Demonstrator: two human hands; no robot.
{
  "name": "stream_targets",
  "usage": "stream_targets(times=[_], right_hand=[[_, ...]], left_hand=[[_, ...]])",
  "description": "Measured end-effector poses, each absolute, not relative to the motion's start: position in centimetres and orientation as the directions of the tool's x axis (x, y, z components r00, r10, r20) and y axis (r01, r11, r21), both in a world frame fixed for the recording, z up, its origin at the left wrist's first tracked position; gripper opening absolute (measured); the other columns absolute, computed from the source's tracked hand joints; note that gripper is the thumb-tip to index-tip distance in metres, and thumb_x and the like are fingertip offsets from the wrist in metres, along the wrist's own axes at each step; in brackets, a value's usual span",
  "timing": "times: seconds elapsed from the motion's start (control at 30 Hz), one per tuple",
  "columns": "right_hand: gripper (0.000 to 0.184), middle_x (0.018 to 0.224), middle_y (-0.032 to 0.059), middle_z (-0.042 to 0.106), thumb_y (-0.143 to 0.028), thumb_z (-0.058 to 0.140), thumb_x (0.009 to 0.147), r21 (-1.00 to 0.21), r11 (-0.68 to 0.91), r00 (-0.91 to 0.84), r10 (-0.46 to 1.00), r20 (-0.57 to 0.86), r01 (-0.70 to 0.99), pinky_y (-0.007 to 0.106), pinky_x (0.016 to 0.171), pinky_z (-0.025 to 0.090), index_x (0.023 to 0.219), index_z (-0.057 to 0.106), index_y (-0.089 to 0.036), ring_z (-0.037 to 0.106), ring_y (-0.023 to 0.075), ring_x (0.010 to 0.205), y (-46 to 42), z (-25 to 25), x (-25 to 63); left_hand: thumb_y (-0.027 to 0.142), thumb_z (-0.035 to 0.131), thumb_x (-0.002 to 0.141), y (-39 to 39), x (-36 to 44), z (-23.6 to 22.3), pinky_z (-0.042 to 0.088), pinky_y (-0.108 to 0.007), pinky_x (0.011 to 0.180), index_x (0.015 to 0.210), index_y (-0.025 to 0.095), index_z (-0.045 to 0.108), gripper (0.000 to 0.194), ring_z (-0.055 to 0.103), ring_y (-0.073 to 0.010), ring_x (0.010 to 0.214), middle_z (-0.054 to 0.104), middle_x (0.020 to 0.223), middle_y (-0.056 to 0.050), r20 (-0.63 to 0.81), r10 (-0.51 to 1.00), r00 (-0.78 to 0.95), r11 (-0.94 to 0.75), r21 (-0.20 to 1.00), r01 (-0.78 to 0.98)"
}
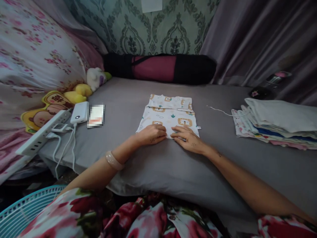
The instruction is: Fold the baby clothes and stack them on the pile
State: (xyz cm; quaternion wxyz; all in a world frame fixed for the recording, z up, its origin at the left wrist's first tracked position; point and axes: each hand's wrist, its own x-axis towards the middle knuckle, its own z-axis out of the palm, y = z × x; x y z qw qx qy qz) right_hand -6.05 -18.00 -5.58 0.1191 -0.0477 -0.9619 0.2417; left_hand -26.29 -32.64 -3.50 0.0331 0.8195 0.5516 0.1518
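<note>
A white cloth (170, 115) printed with tan lion faces and small green plants lies in front of me, its far part folded over in a band. A small white tag sticks out at its right side. At the near edge my left hand (155, 134) has its fingers curled together on the cloth, and a pale bangle circles that wrist. My right hand (187, 138) rests on the near right part of the cloth with its fingers stretched and slightly apart. The fabric under both hands is hidden.
On the right is a stack of folded clothes (279, 122) with a white cord beside it. To the left lie a power strip (44, 132), a white power bank (79, 112) and plush toys (79, 92). A black and maroon bolster (153, 67) lines the back. A turquoise basket (32, 201) stands below left.
</note>
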Motion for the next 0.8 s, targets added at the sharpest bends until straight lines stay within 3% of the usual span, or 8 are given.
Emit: stream_targets(times=[0.2, 0.4, 0.53, 0.63, 0.8], right_hand=[[0.019, 0.127, 0.0100, 0.061, -0.029, 0.057, 0.090, -0.457, 0.889, -0.950, 0.164, 0.264, 0.027, 0.044, 0.103, 0.041, 0.103, 0.068, -0.021, 0.054, 0.0238, 0.119, -18.8, -5.2, -6.6], [0.024, 0.120, 0.0113, 0.062, -0.026, 0.053, 0.092, -0.329, 0.940, -0.939, 0.189, 0.289, 0.089, 0.042, 0.101, 0.043, 0.111, 0.064, -0.018, 0.054, 0.0252, 0.114, -19.0, -4.7, -6.6], [0.033, 0.122, 0.0111, 0.062, -0.009, 0.049, 0.085, -0.253, 0.955, -0.929, 0.228, 0.292, 0.155, 0.041, 0.100, 0.044, 0.112, 0.065, -0.017, 0.054, 0.0256, 0.114, -17.8, -5.2, -5.9], [0.036, 0.123, 0.0097, 0.064, -0.006, 0.049, 0.083, -0.270, 0.945, -0.918, 0.265, 0.294, 0.187, 0.041, 0.103, 0.043, 0.110, 0.068, -0.018, 0.055, 0.0251, 0.118, -16.4, -5.5, -5.4], [0.038, 0.120, 0.0068, 0.068, -0.010, 0.046, 0.086, -0.373, 0.890, -0.900, 0.365, 0.237, 0.263, 0.039, 0.101, 0.047, 0.115, 0.068, -0.021, 0.061, 0.0217, 0.114, -14.4, -5.2, -4.5]], left_hand=[[0.019, 0.050, 0.090, -31.8, -26.1, -3.5, 0.043, -0.028, 0.084, 0.083, 0.016, 0.067, 0.018, 0.061, -0.0176, 0.087, 0.067, 0.087, -0.007, 0.203, 0.928, 0.312, -0.360, 0.273, 0.892], [0.020, 0.054, 0.086, -31.4, -25.8, -4.0, 0.043, -0.025, 0.069, 0.086, 0.016, 0.062, 0.009, 0.057, -0.0151, 0.072, 0.063, 0.079, -0.004, 0.176, 0.984, -0.003, -0.067, 0.390, 0.918], [0.037, 0.051, 0.093, -32.5, -25.6, -3.8, 0.046, -0.030, 0.079, 0.092, 0.017, 0.058, 0.021, 0.058, -0.0194, 0.086, 0.062, 0.092, -0.008, 0.201, 0.978, 0.055, -0.118, 0.317, 0.941], [0.046, 0.052, 0.092, -33.6, -25.8, -3.6, 0.047, -0.033, 0.083, 0.097, 0.017, 0.058, 0.029, 0.057, -0.0231, 0.098, 0.061, 0.103, -0.011, 0.193, 0.977, 0.085, -0.132, 0.246, 0.960], [0.021, 0.039, 0.095, -35.3, -27.8, -4.0, 0.049, -0.038, 0.090, 0.109, 0.017, 0.061, 0.026, 0.058, -0.0242, 0.107, 0.063, 0.114, -0.012, 0.173, 0.984, 0.028, -0.055, 0.154, 0.987]])
